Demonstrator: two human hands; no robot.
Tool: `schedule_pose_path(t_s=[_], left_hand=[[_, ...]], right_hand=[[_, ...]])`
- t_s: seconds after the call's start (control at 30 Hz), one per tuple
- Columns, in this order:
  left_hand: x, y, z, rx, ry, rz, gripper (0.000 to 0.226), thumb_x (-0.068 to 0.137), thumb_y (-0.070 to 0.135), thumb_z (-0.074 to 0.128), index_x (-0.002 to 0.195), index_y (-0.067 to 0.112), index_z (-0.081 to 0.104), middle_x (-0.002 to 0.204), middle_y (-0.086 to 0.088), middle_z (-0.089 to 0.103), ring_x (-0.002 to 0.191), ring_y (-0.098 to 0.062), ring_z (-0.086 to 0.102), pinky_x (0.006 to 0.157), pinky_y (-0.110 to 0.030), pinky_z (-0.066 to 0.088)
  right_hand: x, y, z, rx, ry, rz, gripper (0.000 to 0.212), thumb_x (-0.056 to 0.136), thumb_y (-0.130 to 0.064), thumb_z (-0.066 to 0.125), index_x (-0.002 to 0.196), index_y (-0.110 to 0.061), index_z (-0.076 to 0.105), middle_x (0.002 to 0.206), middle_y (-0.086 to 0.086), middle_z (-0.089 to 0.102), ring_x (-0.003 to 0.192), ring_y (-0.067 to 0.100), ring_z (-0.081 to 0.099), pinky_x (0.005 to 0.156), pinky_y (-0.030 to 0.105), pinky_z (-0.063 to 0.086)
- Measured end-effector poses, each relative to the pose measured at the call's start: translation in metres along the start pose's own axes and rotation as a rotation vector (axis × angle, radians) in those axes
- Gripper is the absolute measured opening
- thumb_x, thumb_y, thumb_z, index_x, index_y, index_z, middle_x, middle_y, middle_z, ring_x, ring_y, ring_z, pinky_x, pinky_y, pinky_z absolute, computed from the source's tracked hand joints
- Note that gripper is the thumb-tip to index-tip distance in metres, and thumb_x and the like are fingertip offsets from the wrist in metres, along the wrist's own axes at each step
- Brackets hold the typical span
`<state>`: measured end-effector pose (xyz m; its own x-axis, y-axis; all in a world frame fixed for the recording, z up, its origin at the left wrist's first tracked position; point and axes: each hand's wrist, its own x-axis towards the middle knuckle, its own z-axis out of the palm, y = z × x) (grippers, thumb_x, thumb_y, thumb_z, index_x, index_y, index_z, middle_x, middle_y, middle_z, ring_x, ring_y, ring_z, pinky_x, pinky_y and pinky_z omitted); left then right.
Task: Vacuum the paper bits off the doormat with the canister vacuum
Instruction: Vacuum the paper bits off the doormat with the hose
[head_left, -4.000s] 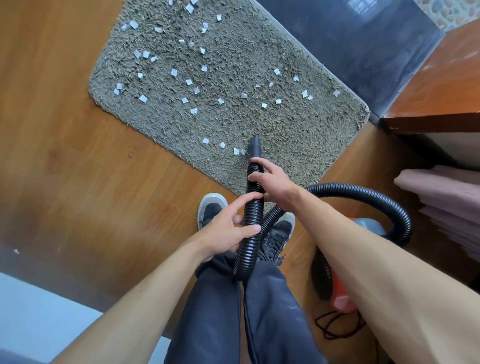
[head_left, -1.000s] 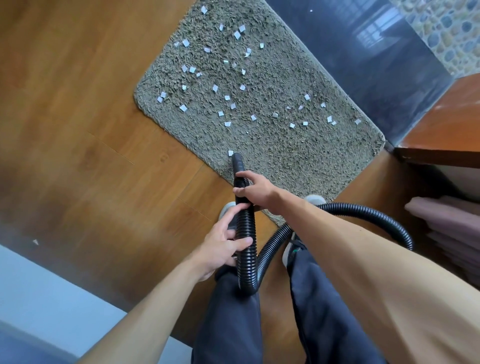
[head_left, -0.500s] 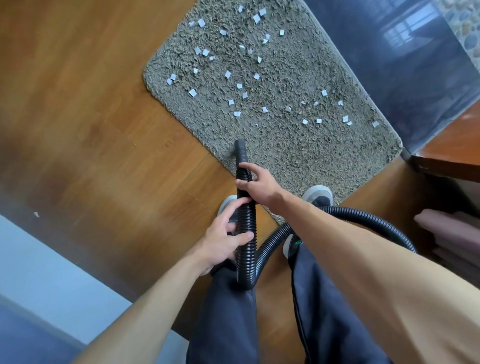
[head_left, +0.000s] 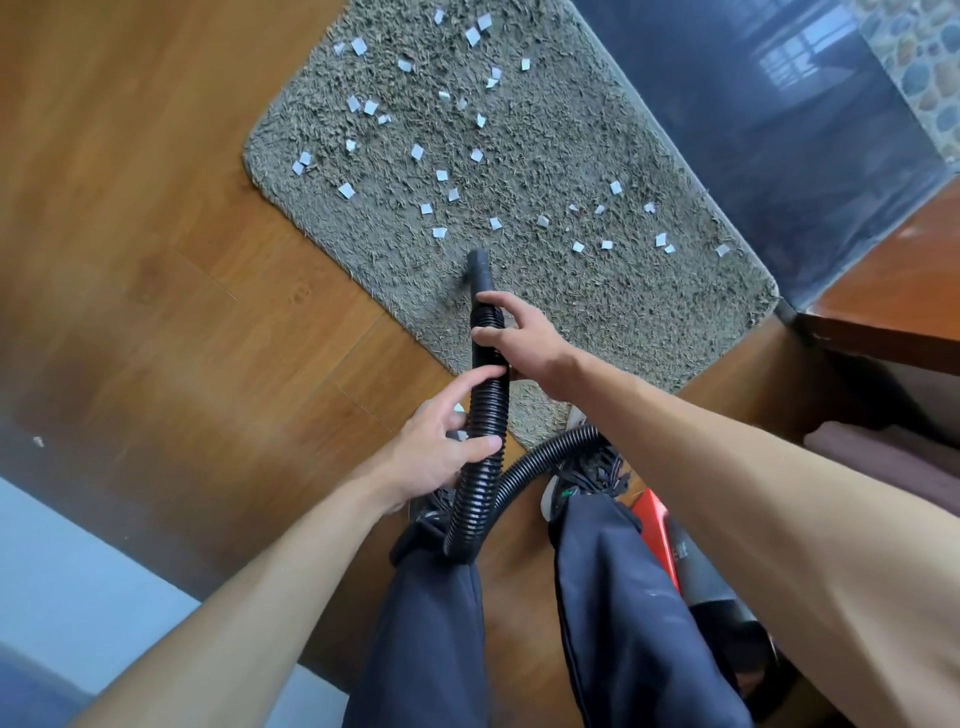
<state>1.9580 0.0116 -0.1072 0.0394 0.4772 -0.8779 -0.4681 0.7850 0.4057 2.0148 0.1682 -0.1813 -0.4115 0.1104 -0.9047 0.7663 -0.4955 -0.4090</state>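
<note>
Wood floor (head_left: 156, 260), doormat (head_left: 628, 322), paper bits (head_left: 346, 190), hose (head_left: 489, 410)

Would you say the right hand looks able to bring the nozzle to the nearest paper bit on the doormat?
Probably yes. The right hand grips the hose just behind the nozzle, whose tip lies close to the nearest paper bit, with only bare doormat pile between them.

Both arms outstretched, left hand (head_left: 436, 441) and right hand (head_left: 524, 338) curled round the hose (head_left: 489, 408), right ahead.
</note>
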Motion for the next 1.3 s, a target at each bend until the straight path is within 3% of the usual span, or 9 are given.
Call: schedule_pose_path(t_s=[0.13,0.27,0.33,0.53,0.63,0.83,0.97,1.1,1.3], left_hand=[[0.006,0.007,-0.001,0.010,-0.006,0.017,0.067,0.095,0.003,0.059,0.135,0.055,0.044,0.106,-0.016,0.067,0.084,-0.025,0.067,0.069,-0.034,0.056],[0.014,0.017,-0.002,0.010,0.014,0.018,0.068,0.095,0.002,0.059,0.135,0.054,0.044,0.113,-0.020,0.065,0.095,-0.042,0.068,0.075,-0.045,0.061],[0.018,0.021,-0.001,0.017,0.013,0.013,0.068,0.096,0.002,0.058,0.136,0.054,0.043,0.116,-0.021,0.064,0.098,-0.042,0.068,0.073,-0.042,0.061],[0.018,0.030,0.007,0.026,-0.001,0.001,0.067,0.096,-0.002,0.056,0.141,0.045,0.041,0.111,-0.016,0.063,0.075,-0.014,0.069,0.060,-0.022,0.055],[0.013,0.029,0.010,0.012,-0.032,-0.016,0.067,0.095,-0.003,0.058,0.140,0.044,0.042,0.108,-0.016,0.064,0.076,-0.015,0.069,0.062,-0.025,0.056],[0.008,0.018,0.016,-0.030,-0.009,-0.038,0.065,0.092,0.001,0.064,0.132,0.049,0.047,0.097,-0.016,0.066,0.079,-0.026,0.065,0.071,-0.044,0.057],[0.005,0.015,0.014,-0.061,0.020,-0.039,0.064,0.093,0.001,0.062,0.130,0.051,0.047,0.094,-0.012,0.066,0.079,-0.024,0.064,0.068,-0.041,0.057],[0.010,0.019,0.008,-0.044,0.018,-0.042,0.066,0.094,0.001,0.061,0.134,0.050,0.045,0.105,-0.024,0.064,0.083,-0.023,0.065,0.065,-0.033,0.056],[0.020,0.034,0.018,-0.006,-0.022,-0.015,0.066,0.094,-0.001,0.060,0.136,0.049,0.045,0.109,-0.014,0.064,0.080,-0.016,0.068,0.063,-0.027,0.056]], right_hand=[[0.000,-0.008,-0.010,0.024,0.015,-0.021,0.050,0.093,-0.006,0.059,0.139,-0.024,0.045,0.119,0.014,0.060,0.081,0.017,0.065,0.052,0.027,0.053],[0.006,-0.018,-0.014,0.051,0.021,-0.017,0.052,0.094,-0.006,0.058,0.139,-0.026,0.044,0.122,0.015,0.060,0.085,0.019,0.065,0.055,0.029,0.053],[0.008,-0.021,-0.016,0.048,0.020,-0.011,0.051,0.094,-0.005,0.057,0.139,-0.026,0.045,0.122,0.014,0.060,0.083,0.018,0.064,0.052,0.027,0.051],[0.007,-0.017,-0.021,0.066,0.040,-0.014,0.051,0.093,-0.007,0.058,0.139,-0.027,0.046,0.116,0.010,0.061,0.081,0.016,0.064,0.051,0.025,0.051],[0.002,-0.009,-0.022,0.072,0.034,0.007,0.051,0.093,-0.007,0.058,0.139,-0.027,0.047,0.113,0.010,0.062,0.083,0.017,0.064,0.058,0.028,0.053],[-0.001,-0.002,-0.015,0.052,-0.020,0.048,0.051,0.093,-0.007,0.057,0.139,-0.027,0.049,0.109,0.010,0.062,0.084,0.020,0.064,0.066,0.034,0.056],[0.002,-0.008,-0.008,0.034,-0.049,0.046,0.053,0.092,-0.006,0.057,0.140,-0.027,0.048,0.112,0.010,0.062,0.083,0.019,0.064,0.062,0.031,0.055],[0.004,-0.012,-0.007,0.063,0.004,0.023,0.052,0.092,-0.004,0.057,0.139,-0.025,0.049,0.109,0.008,0.061,0.076,0.013,0.062,0.052,0.022,0.051],[-0.001,-0.011,-0.030,0.103,0.061,0.005,0.051,0.093,-0.006,0.056,0.139,-0.027,0.048,0.116,0.012,0.061,0.083,0.017,0.063,0.058,0.027,0.052]])
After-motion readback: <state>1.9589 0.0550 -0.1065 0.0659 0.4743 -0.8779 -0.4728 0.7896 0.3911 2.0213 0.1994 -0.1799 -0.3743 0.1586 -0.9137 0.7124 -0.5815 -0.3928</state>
